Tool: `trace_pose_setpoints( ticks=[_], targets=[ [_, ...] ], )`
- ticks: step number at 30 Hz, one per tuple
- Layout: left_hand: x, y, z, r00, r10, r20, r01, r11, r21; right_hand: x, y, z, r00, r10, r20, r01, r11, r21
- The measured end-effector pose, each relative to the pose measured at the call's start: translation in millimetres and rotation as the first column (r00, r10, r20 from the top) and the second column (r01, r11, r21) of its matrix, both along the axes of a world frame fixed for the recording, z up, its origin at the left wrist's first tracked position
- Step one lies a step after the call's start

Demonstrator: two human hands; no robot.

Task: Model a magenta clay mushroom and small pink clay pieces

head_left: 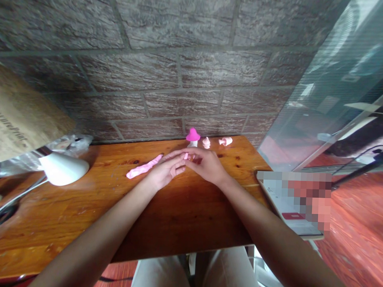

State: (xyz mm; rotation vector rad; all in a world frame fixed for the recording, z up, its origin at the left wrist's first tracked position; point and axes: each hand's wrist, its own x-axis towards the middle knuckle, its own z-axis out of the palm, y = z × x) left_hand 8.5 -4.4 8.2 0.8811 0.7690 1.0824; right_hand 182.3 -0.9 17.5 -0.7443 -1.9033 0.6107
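Over the table (189, 214), my left hand (168, 168) and my right hand (207, 164) meet at the fingertips. Between them is a small pink piece of what looks like modelling clay (186, 156), partly covered by the fingers. A long strip of the same pink material (144, 167) lies left of my left hand. Just behind the hands stands a mushroom shape (193, 135) with a magenta cap and a white stem. To its right are a small pale pink lump (206, 142) with a pointed top and a pale pink cup-like piece (226, 141) on its side.
A grey brick wall (169, 67) rises behind the table. At the left are a white lamp-like object (65, 169), a brown paper bag (23, 116) and clear plastic wrapping (75, 143). A partly pixelated flat board (280, 201) juts out by the right edge, near a glass panel (309, 93).
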Motion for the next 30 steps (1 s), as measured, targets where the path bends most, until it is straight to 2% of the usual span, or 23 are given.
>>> trace_pose_setpoints(
  ticks=[11,17,21,23,25,27,30],
  targets=[
    [1,1,-0.6,0.999,0.040,0.000,-0.040,0.999,0.028,0,-2,3.0,1.000,0.003,0.010,-0.003,1.000,0.031],
    [1,1,0.2,0.999,0.037,0.012,-0.036,0.999,-0.019,0,-1,2.0,0.999,0.016,-0.031,-0.016,1.000,0.011],
    [1,0,1.4,0.999,0.047,0.018,-0.047,0.999,-0.025,0,3,-1.4,0.985,0.116,-0.127,-0.128,0.988,-0.082],
    [1,0,1.9,0.999,0.045,0.009,-0.045,0.999,-0.015,1,5,-1.7,0.960,0.195,-0.200,-0.232,0.956,-0.178],
    [1,-1,2.0,0.999,0.033,-0.007,-0.033,0.999,-0.006,3,8,-0.5,0.942,0.220,-0.254,-0.288,0.918,-0.271],
    [1,-1,1.7,1.000,0.016,-0.017,-0.016,1.000,0.001,8,11,2.2,0.945,0.177,-0.273,-0.265,0.906,-0.329],
    [1,-1,0.6,0.999,-0.021,-0.038,0.021,1.000,0.010,21,17,7.9,0.963,0.069,-0.261,-0.160,0.924,-0.346]
  ],
)
